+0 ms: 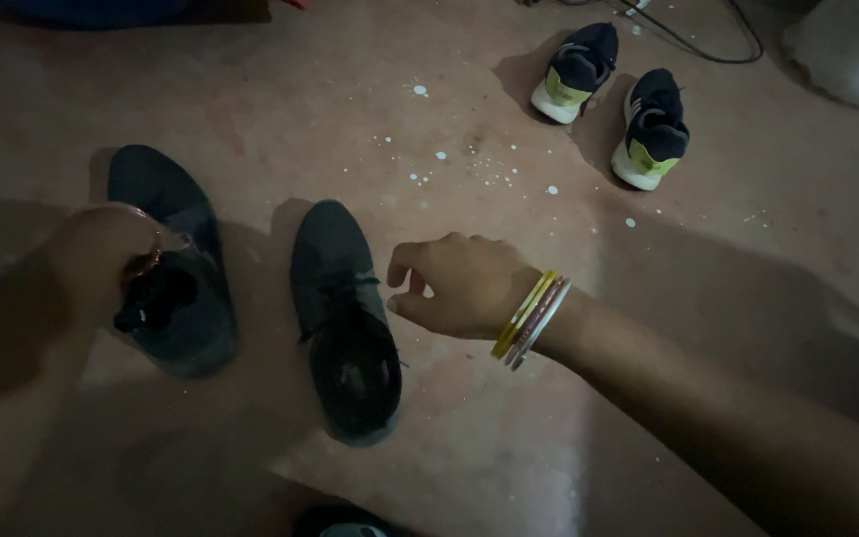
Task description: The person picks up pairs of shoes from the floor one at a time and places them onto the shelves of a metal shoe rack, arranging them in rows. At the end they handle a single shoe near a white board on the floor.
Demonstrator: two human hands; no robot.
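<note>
Left hand: the left hand [101, 261] is sitting at centre left of the frame, bent at the wrist, its fingers reaching down into the opening of the left dark shoe [169, 264]; the fingers are hidden inside, so how far they are closed cannot be told.
Right hand: the right hand [459, 286] is hovering at the centre of the frame, loosely curled with thumb and forefinger a little apart, holding nothing.
Bangles: a stack of yellow and pale bangles [531, 318] is circling the right wrist.
Left dark shoe: lying on the floor at centre left, toe pointing to the upper left, heel toward the lower edge; the left hand is covering its collar.
Right dark shoe: the right dark shoe [343, 318] is lying just beside the first, between the two hands, toe toward the top of the frame; its laces are showing loose near the middle. The right hand's fingertips are sitting just beside its right edge, whether touching or not cannot be told.
Second pair: two black trainers with pale soles and yellow-green heel patches [613, 99] are standing side by side at the upper right, well apart from both hands.
Cable: a dark cable [708, 50] is running along the top right edge, behind the trainers.
Floor: the reddish-brown floor [449, 159] is showing white paint specks at upper centre, with shadow falling across the lower part.
</note>
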